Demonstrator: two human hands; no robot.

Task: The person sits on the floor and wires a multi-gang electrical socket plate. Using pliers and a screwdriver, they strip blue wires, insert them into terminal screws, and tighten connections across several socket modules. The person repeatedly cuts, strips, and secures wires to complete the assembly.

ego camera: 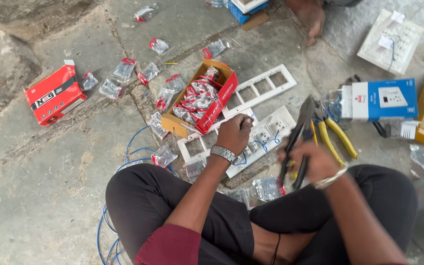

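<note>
Head view shows my left hand [234, 133] closed on the white switch plate [266, 140] lying on the floor by my knees. My right hand [310, 162] grips black pliers [298, 137]. Some sockets have blue wires; I think more are left.
</note>
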